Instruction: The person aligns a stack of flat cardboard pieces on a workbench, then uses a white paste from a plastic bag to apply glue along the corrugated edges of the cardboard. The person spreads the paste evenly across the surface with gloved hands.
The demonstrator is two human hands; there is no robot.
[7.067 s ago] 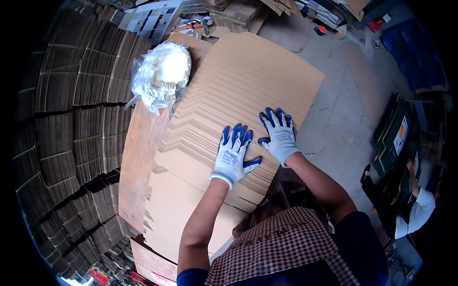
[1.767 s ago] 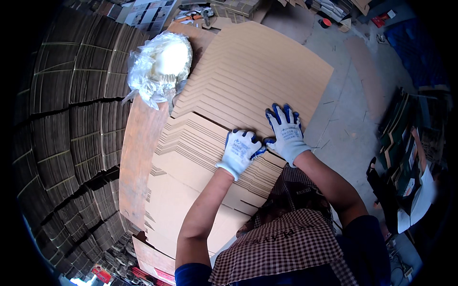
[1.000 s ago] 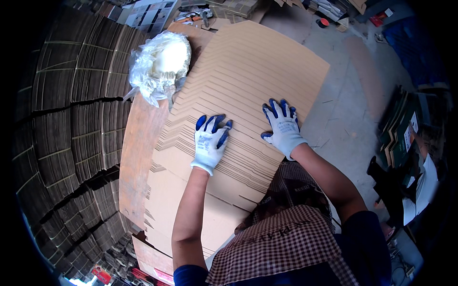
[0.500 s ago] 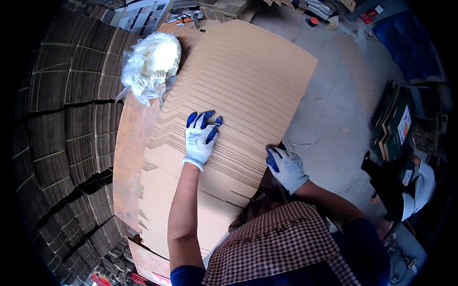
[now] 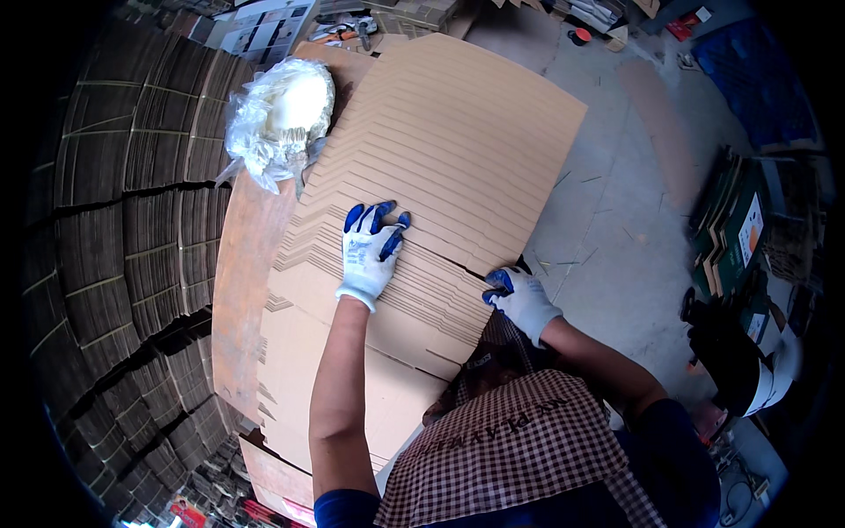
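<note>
Flat brown cardboard sheets (image 5: 475, 114) lie in an overlapping, fanned stack in front of me, their edges forming narrow steps. My left hand (image 5: 367, 255), in a white glove with blue fingertips, rests on the stack with its fingers spread. At the right edge of the stack is my right hand (image 5: 521, 297), gloved the same way. Its fingers are curled and pinch the edge of a cardboard sheet, beside a dark gap between two sheets. Part of that grip is hidden behind the fingers.
A wooden board (image 5: 246, 264) lies under the stack, with a roll in crumpled clear plastic (image 5: 273, 114) on it. Strapped cardboard bundles (image 5: 101, 202) form a wall at left. Green printed boxes (image 5: 735, 229) and a blue sheet (image 5: 753, 84) are at right.
My right hand has moved slightly left onto the sheet edges, and a dark gap has opened between two sheets there. My left hand has stayed almost in place.
</note>
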